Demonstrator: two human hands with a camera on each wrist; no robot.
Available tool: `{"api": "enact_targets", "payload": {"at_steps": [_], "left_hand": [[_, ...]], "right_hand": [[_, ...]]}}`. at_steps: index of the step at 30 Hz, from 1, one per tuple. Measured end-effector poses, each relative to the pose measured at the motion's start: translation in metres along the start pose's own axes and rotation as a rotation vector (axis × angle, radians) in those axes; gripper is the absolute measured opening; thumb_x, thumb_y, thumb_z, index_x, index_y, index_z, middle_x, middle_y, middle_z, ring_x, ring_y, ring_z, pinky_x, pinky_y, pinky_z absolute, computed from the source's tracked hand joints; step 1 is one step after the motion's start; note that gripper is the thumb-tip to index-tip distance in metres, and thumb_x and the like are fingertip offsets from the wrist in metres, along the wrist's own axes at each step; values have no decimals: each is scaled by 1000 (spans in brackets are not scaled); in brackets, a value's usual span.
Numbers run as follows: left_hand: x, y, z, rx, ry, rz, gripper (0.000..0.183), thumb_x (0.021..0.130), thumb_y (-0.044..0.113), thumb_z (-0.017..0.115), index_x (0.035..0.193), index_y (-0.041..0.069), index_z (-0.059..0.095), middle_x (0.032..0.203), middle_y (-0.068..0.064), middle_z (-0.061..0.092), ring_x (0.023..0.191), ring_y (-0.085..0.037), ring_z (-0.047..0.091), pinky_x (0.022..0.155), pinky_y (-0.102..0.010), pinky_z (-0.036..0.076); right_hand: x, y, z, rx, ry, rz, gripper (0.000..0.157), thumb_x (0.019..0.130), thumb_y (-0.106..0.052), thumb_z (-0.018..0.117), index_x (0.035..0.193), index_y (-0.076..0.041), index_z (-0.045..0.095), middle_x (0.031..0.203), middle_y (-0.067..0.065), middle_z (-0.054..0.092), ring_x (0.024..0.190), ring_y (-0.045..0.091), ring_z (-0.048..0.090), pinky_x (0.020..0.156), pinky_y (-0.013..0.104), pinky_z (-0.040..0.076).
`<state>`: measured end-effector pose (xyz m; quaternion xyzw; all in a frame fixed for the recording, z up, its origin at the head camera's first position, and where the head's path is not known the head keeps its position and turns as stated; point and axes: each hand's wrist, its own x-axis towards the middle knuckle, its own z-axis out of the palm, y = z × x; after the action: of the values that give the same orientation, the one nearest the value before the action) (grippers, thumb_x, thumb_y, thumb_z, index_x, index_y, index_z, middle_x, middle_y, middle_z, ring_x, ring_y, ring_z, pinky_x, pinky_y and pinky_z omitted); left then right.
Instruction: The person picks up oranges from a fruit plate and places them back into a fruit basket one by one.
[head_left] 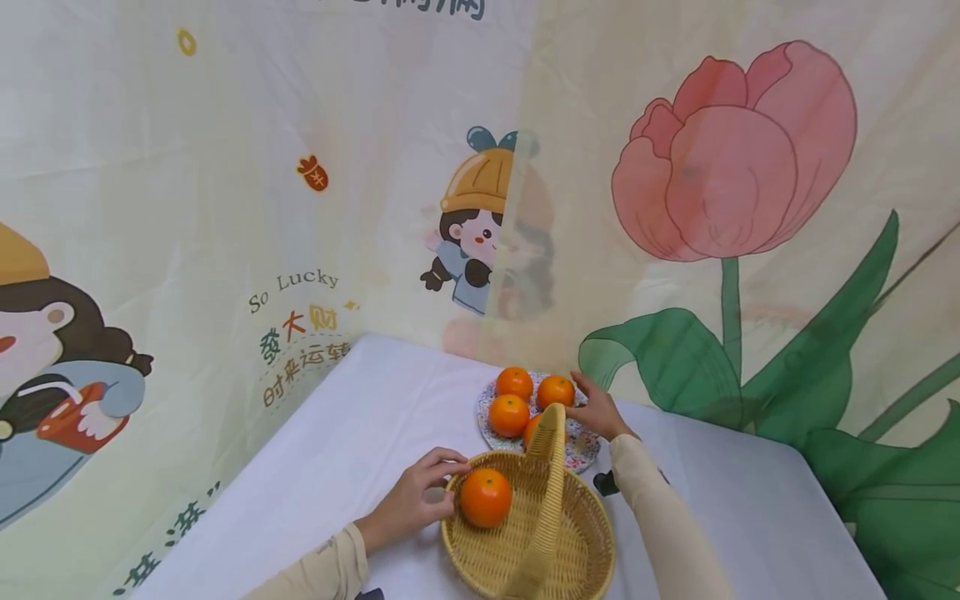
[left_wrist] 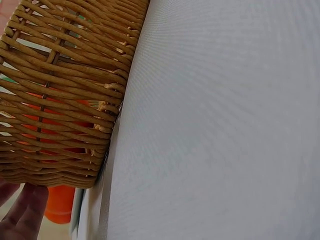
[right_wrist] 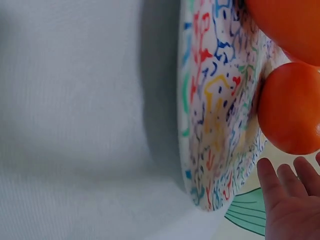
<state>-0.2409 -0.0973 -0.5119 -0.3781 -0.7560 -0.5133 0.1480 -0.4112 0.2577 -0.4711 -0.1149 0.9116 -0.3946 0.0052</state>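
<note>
A wicker basket (head_left: 577, 533) with an arched handle stands on the table, one orange (head_left: 486, 497) lying inside at its left. My left hand (head_left: 416, 492) holds the basket's left rim; in the left wrist view only some fingers (left_wrist: 31, 207) show beside the weave. Behind the basket, a patterned plate (head_left: 487, 429) bears several oranges (head_left: 508, 415), one partly hidden by the handle. My right hand (head_left: 597, 408) reaches to the plate's right side, beside the rightmost orange (head_left: 556, 391). In the right wrist view its fingers are spread and extended, just short of an orange (right_wrist: 292, 107).
A white cloth (head_left: 375, 417) covers the table. Printed fabric walls (head_left: 360, 192) rise directly behind the plate and along the left side. A small black object (head_left: 604, 483) shows beneath the right wrist, and another dark piece (head_left: 370, 594) by the left sleeve.
</note>
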Motion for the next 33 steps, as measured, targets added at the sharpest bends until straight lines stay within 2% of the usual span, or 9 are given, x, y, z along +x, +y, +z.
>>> {"api": "enact_targets", "payload": {"at_steps": [4,8,18,23,25,29,33], "left_hand": [[-2,-8,1,-2,-15,-18,48,77,-9,64,123,4,64,126,-10,55,106,-23,59,77,-28,56],[-3,-8,1,-26,-31,-28,46,81,-7,63,125,5,63,127,-9,54,106,-21,59,78,-29,56],[-8,-7,1,2,-9,-37,47,79,-9,66,123,5,64,125,-10,55,105,-26,60,77,-30,56],[-7,-8,2,-10,6,-34,46,77,-12,65,121,1,64,124,-15,56,103,-31,60,76,-32,57],[-6,-8,2,-4,-2,-30,46,77,-12,65,121,2,64,124,-16,55,104,-30,60,76,-31,57],[-2,-4,0,8,-25,-30,44,81,-7,63,123,6,64,127,-11,54,107,-23,59,79,-29,56],[-2,-3,-3,12,-31,-20,43,82,-3,63,123,7,64,127,-8,54,107,-20,58,79,-28,55]], "right_hand": [[2,2,5,10,0,-3,88,84,-30,76,153,-4,27,154,20,31,139,40,32,108,55,32],[5,4,9,17,1,7,86,84,-25,76,152,-4,27,151,21,36,136,40,36,108,55,33],[13,9,20,47,12,16,85,82,-25,77,151,-5,31,144,21,44,126,42,46,104,58,37],[12,7,21,69,28,17,79,82,-19,75,149,-6,34,143,21,44,123,41,49,103,56,40],[11,7,19,64,31,10,77,83,-18,75,148,-5,35,142,22,45,122,43,50,101,56,41],[5,4,9,59,45,29,78,83,-23,76,147,-8,35,142,21,43,123,43,48,101,57,41],[-3,-1,-2,59,30,49,87,82,-36,77,150,-11,31,145,19,40,125,41,45,101,57,41]]}}
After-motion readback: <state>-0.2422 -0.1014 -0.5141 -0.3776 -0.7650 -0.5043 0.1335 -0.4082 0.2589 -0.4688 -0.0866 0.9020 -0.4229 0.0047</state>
